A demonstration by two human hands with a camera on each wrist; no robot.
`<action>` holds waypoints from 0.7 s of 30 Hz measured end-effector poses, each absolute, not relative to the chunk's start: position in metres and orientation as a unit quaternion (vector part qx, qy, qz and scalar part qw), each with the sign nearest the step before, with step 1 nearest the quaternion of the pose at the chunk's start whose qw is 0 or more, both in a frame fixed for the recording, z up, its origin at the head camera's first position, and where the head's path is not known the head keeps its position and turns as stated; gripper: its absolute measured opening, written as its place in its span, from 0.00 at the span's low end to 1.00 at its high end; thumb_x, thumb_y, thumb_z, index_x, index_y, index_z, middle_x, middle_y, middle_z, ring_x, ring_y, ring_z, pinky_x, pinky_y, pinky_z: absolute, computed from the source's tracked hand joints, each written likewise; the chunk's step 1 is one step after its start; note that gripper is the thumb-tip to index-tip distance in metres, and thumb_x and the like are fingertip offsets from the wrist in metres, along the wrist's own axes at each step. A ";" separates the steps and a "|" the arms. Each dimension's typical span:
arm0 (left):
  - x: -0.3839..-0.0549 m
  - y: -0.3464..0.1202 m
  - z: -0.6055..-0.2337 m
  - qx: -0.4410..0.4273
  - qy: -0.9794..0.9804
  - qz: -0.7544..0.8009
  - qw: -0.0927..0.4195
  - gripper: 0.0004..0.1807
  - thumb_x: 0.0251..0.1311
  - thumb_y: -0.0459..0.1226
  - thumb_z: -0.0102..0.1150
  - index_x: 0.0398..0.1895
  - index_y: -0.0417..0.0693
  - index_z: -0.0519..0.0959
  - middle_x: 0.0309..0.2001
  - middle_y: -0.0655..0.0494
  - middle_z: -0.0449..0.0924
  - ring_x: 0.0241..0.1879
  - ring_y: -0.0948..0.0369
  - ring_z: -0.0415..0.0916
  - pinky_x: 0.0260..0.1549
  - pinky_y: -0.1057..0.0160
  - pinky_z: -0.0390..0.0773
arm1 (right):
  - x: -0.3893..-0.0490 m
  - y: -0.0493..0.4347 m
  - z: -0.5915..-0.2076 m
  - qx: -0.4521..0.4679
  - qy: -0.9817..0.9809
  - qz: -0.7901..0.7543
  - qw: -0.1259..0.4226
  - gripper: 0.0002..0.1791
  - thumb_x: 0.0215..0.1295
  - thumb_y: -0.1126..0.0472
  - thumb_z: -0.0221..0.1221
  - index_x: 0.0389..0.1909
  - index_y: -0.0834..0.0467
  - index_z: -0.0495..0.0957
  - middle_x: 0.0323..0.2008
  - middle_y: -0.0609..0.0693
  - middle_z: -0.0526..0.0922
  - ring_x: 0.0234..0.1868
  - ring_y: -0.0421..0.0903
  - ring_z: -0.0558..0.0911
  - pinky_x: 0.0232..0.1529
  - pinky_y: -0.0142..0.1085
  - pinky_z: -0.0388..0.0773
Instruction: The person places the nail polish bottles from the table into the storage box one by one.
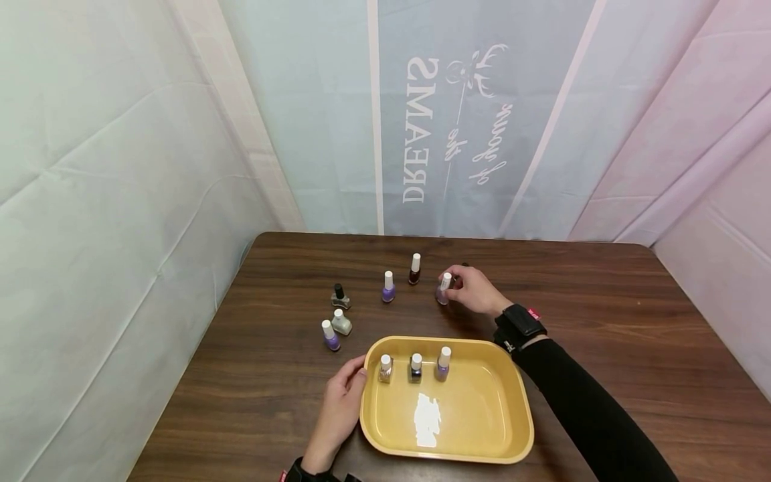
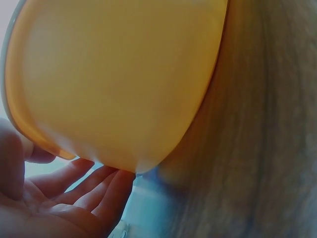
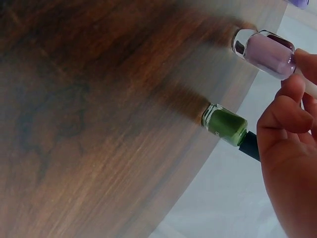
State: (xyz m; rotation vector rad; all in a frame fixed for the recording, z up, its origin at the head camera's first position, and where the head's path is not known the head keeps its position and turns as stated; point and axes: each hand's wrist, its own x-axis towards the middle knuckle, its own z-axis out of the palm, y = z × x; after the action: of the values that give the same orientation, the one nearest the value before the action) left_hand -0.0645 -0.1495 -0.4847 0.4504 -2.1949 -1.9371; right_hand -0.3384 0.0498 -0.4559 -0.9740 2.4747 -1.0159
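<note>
My right hand [image 1: 478, 293] pinches a lilac nail polish bottle [image 3: 270, 53] by its white cap, at the back of the table. Close beside those fingers, a green nail polish bottle [image 3: 227, 125] with a black cap stands on the wood; the hand mostly hides it in the head view. At the left side of the yellow tray [image 1: 482, 418], my left hand [image 1: 340, 408] holds the rim, its fingers against the outer wall. Inside the tray's far side stand a glittery bottle [image 1: 385, 369], a dark bottle [image 1: 415, 369] and a purple bottle [image 1: 443, 365], all white-capped.
Left of the right hand stand a dark red bottle [image 1: 414, 270] and a purple bottle [image 1: 388, 288]. Farther left are a black-capped grey bottle [image 1: 340, 298], a whitish bottle [image 1: 341, 323] and another purple bottle [image 1: 330, 337]. Curtains [image 1: 319, 134] hang behind the wooden table [image 1: 253, 402].
</note>
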 end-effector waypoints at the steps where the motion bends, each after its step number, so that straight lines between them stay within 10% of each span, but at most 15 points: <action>1: -0.064 -0.149 -0.485 0.152 -0.738 -0.652 0.090 0.18 0.72 0.36 0.46 0.58 0.35 0.74 0.56 0.37 0.77 0.53 0.52 0.79 0.47 0.65 0.80 | -0.338 0.050 -0.456 -0.338 0.860 -0.352 0.147 0.15 0.60 0.65 0.63 0.48 0.62 0.77 0.33 0.53 0.79 0.30 0.46 0.73 0.29 0.35 0.69; 21: -0.065 -0.149 -0.484 0.157 -0.743 -0.645 0.089 0.18 0.72 0.36 0.46 0.58 0.36 0.75 0.56 0.37 0.77 0.53 0.52 0.78 0.47 0.65 0.80 | -0.337 0.051 -0.461 -0.360 0.864 -0.335 0.110 0.09 0.62 0.64 0.62 0.43 0.59 0.78 0.40 0.53 0.80 0.34 0.46 0.74 0.35 0.36 0.71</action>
State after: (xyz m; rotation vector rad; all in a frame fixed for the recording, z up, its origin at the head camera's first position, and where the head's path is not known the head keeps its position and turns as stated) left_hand -0.0647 -0.1486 -0.4839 0.4657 -2.2089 -1.9186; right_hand -0.3372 0.0508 -0.4613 -1.0563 2.5378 -0.9855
